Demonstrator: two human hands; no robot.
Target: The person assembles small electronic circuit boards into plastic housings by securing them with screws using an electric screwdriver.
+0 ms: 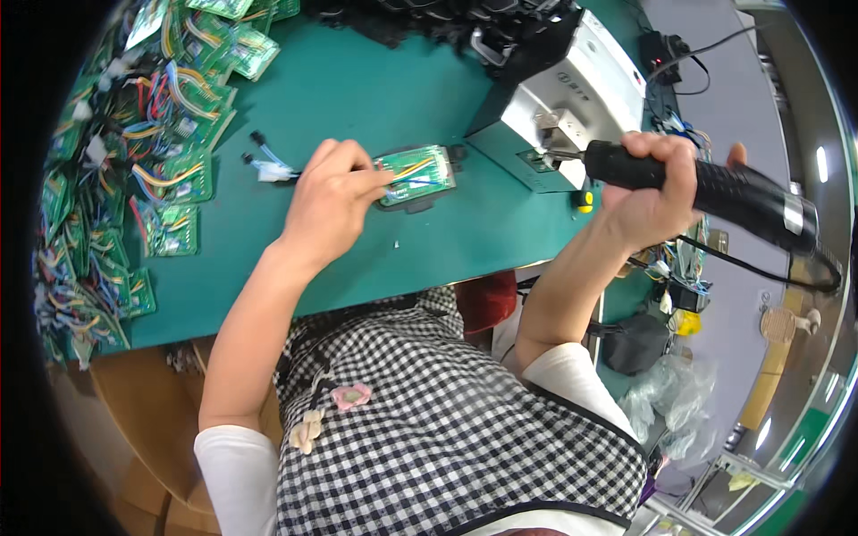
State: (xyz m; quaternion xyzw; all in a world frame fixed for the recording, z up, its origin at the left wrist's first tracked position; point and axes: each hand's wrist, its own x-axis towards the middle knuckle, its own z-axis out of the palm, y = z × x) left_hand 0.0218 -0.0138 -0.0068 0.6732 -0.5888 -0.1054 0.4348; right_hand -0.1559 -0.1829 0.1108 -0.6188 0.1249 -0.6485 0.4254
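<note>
My right hand (657, 183) is wrapped round a black electric screwdriver (715, 186). The screwdriver's bit reaches the front of a silver box-shaped screw feeder (572, 98); whether a screw sits on it is too small to tell. Mid-table lies a green circuit board (433, 170) with yellow and blue wires, set in a black plastic housing (418, 205). At its left end the fingers of my left hand (326, 201) are closed, pressing on the board and its wires. White and black connectors on short leads (271, 170) stick out left of that hand.
Many wired green boards (183, 179) are heaped along the table's left side. Black plastic parts (438, 22) are piled at the far edge. A yellow-and-black object (584, 202) stands by the feeder. The screwdriver's black cable (760, 272) hangs at right, near plastic bags (675, 402).
</note>
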